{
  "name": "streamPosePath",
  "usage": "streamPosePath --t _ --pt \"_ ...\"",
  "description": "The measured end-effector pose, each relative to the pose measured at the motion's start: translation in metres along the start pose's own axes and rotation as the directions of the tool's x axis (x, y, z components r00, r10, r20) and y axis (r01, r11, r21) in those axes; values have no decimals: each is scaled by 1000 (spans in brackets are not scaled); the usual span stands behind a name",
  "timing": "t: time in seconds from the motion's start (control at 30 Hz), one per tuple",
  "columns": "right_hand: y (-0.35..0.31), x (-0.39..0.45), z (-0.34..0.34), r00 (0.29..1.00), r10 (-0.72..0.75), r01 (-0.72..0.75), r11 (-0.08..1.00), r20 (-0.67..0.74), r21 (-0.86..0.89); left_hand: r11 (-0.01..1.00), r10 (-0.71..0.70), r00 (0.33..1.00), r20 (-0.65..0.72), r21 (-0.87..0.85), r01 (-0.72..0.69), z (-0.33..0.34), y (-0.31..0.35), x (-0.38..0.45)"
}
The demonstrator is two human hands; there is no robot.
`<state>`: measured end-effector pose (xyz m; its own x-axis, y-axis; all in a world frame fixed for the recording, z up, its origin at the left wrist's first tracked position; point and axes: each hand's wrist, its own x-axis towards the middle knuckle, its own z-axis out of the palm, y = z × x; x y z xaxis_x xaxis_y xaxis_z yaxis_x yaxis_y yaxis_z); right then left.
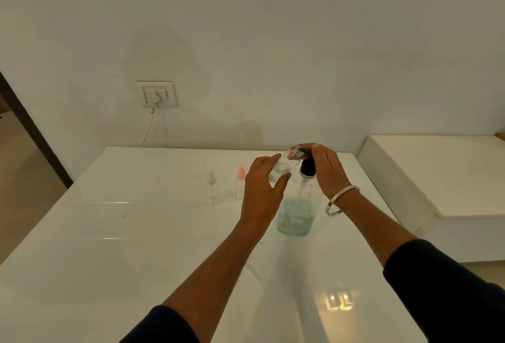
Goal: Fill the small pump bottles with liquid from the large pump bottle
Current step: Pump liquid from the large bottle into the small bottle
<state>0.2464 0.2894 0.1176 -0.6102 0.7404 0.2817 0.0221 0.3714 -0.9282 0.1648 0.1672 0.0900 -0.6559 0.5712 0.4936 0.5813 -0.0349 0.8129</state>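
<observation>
1. The left hand (pixel 262 186) grips a small clear bottle (pixel 284 166), with the fingers wrapped over its far side and the thumb on the near side.
2. That small bottle is lifted off the tabletop (pixel 136 247) and tilted, its open neck pointing up and to the right, right at the spout of the large pump bottle (pixel 297 206).
3. The right hand (pixel 326 170) lies on top of the large bottle's black pump head (pixel 307 169), fingers curved over it and pressing down; a metal bangle (pixel 343 200) hangs at that wrist.
4. The large pump bottle stands upright on the tabletop between the two forearms. It is clear, with blue-green liquid filling only its lower part.
5. Two more small bottles stand upright on the tabletop to the left of the hands: a clear one with a clear cap (pixel 211 188), and nearer the left hand, one with a pink cap (pixel 241 181).
6. On the wall behind, a white plug sits in a socket (pixel 156 94), with a thin cable dropping behind the tabletop's far edge.
7. A low white ledge (pixel 442 173) lies to the right, apart from the tabletop.
</observation>
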Motion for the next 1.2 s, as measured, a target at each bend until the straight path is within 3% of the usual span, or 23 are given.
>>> streamPosePath --t 0.97,1.2 --pt "-12 -12 2 997 -64 64 998 -31 -1 1000 4 1000 7 7 -4 -4 2 -4" --pt "-15 -4 -3 998 -50 51 998 34 -42 1000 1 1000 5 -18 -1 -5 6 -3"
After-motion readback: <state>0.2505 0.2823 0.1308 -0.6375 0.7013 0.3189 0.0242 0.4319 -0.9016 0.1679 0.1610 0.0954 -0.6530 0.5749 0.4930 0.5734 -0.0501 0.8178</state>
